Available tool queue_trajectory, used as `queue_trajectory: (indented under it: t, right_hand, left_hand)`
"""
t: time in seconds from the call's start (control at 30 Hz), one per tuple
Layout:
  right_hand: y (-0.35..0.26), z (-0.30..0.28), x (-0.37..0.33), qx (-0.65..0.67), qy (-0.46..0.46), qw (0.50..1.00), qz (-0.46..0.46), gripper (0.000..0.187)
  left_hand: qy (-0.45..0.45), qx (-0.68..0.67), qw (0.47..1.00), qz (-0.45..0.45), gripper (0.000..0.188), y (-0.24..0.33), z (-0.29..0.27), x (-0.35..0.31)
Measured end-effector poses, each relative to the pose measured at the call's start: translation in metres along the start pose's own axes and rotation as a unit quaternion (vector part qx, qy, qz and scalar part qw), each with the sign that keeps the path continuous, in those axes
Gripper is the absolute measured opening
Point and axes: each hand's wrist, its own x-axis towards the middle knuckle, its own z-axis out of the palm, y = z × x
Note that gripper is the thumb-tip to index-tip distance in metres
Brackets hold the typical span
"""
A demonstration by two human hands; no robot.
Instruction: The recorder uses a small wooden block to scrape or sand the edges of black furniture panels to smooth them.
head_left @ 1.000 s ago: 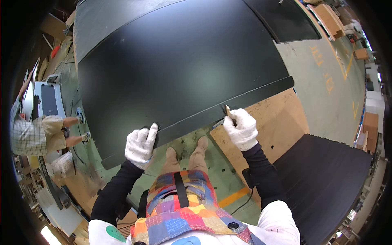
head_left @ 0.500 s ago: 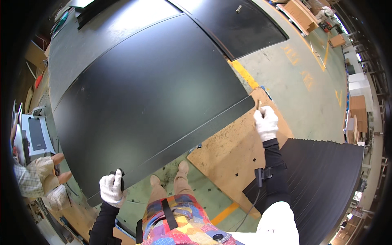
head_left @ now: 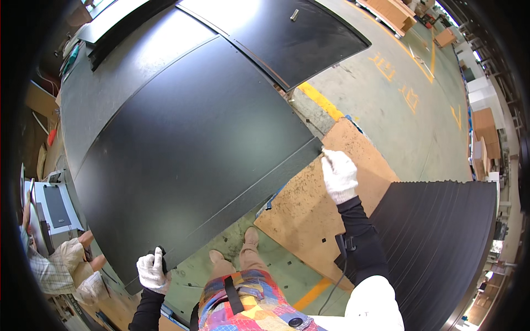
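A large dark panel (head_left: 182, 138) with a folded rim along its near edge lies in front of me. My left hand (head_left: 153, 271), in a white glove, is closed around a small black object (head_left: 164, 259) at the panel's near left edge. Its kind is hard to make out. At the panel's right corner, my right hand (head_left: 339, 175), also gloved in white, has its fingers pressed together. What they pinch, if anything, is too small to name; they touch or nearly touch the corner.
A brown board (head_left: 301, 207) lies below the right corner. Beside it is a stack of dark panels (head_left: 441, 231). Another dark panel (head_left: 292, 41) lies beyond, with a small metal piece (head_left: 294, 15) on it. A person (head_left: 61, 270) is at the left. Cardboard boxes (head_left: 486, 132) stand far right.
My right hand has moved left, from just off the panel's right corner to the corner itself. My left hand keeps its hold at the near left edge. The whole view has shifted slightly.
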Motion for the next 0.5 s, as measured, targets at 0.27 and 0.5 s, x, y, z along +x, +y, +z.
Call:
queue_trajectory:
  t: [0.27,0.5]
  right_hand:
    - [0.020,-0.003,0.022,0.142,0.027,0.984,0.100,0.020]
    - [0.036,0.013,0.045,0.191,-0.111,0.967,0.126,0.021]
  left_hand:
    - [0.006,0.001,1.000,0.006,0.093,-0.001,0.001,-0.001]
    - [-0.051,-0.002,0.999,-0.019,0.095,0.000,-0.005,0.001]
